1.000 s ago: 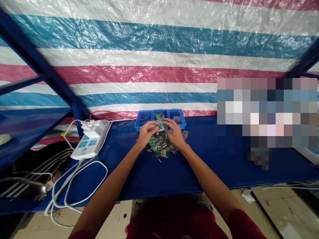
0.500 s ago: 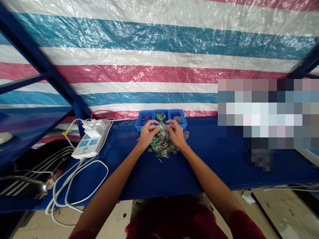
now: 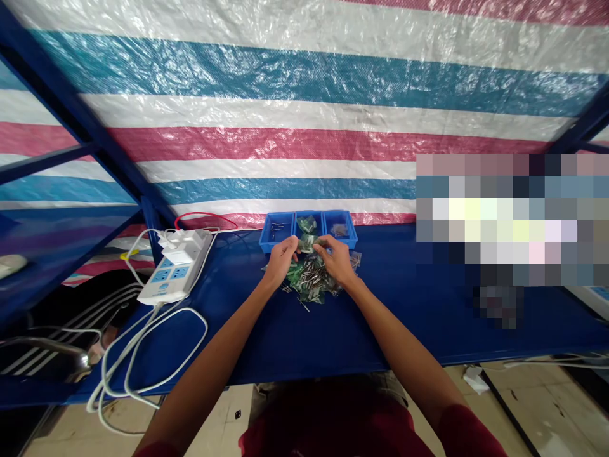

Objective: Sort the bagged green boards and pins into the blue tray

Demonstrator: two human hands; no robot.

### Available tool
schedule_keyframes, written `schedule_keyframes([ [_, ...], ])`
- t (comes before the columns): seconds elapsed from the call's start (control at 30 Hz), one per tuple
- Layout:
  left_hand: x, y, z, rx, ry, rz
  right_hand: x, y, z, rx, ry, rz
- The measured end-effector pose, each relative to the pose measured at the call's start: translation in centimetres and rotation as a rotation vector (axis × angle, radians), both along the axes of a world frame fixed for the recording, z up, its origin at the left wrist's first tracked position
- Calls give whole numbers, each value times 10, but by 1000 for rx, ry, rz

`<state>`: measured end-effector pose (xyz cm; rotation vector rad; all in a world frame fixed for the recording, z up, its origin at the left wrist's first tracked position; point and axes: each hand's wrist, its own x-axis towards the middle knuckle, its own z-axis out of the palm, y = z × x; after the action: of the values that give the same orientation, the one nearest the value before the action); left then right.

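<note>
Between my two hands is a small clear plastic bag [image 3: 307, 244] with a greenish tint, just in front of the blue bins. My left hand [image 3: 282, 259] pinches its left side, and my right hand [image 3: 335, 259] grips its right side. Below them on the table lies a pile of loose metal pins [image 3: 313, 277] mixed with green and clear plastic bags. Behind my hands stand three joined blue bins. A few pins lie in the left bin [image 3: 277, 238], greenish bags fill part of the middle bin [image 3: 307, 223], and a clear bag lies in the right bin [image 3: 339, 230].
A white power strip [image 3: 174, 271] with plugged-in chargers stands on the blue table [image 3: 304, 355] to the left, its white cable [image 3: 205, 324] looped beside it. Striped plastic sheeting [image 3: 285, 146] hangs behind. The right side is blurred out by large pixels.
My fingers have closed on the small plastic bag, which is now held up between both hands over the pile. The left hand has turned, its fingers curling in.
</note>
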<state>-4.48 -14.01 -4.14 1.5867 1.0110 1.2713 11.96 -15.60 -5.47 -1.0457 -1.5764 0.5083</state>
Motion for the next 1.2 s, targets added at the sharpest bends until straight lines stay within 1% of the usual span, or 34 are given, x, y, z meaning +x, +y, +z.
schedule_keyframes([
  [0.07, 0, 0, -1, 58, 56, -9, 0, -1, 0, -24, 30, -18],
  [0.1, 0, 0, -2, 58, 63, -31, 0, -1, 0, -30, 48, -18],
  [0.17, 0, -1, -1, 26, 35, -71, 1, -4, 2, -45, 79, 2],
  [0.23, 0, -3, 2, 9, -19, -78, 1, -6, 5, -50, 84, 21],
  [0.3, 0, -5, 4, 14, -53, -73, 1, -7, 6, -7, 57, 27],
  [0.37, -1, -5, 6, 19, -75, -63, 1, -7, 7, 71, 9, 34],
  [0.47, -1, -5, 7, 6, -85, -61, 1, -5, 7, 150, -25, 38],
  [0.53, 0, -4, 6, -12, -77, -76, 0, -4, 6, 119, -7, 28],
  [0.63, -1, -2, 5, 7, -32, -89, 0, -4, 5, 12, 34, 4],
  [0.73, -2, -1, 5, 113, 71, -37, 0, -4, 4, -38, 63, -35],
  [0.8, -3, 0, 5, 140, 103, 2, 0, -5, 4, -52, 81, -26],
  [0.87, -4, 0, 5, 93, 79, -2, 0, -6, 4, -76, 96, 5],
  [0.97, -3, 0, 4, 7, 9, -42, 0, -8, 6, -107, 100, 56],
  [1.03, -3, -1, 3, -12, -32, -31, 1, -9, 8, -83, 76, 82],
  [1.13, -2, -1, 3, -13, -77, 16, 0, -9, 10, 21, 7, 106],
  [1.2, -1, -2, 4, -18, -91, 28, 0, -8, 10, 80, -24, 96],
])
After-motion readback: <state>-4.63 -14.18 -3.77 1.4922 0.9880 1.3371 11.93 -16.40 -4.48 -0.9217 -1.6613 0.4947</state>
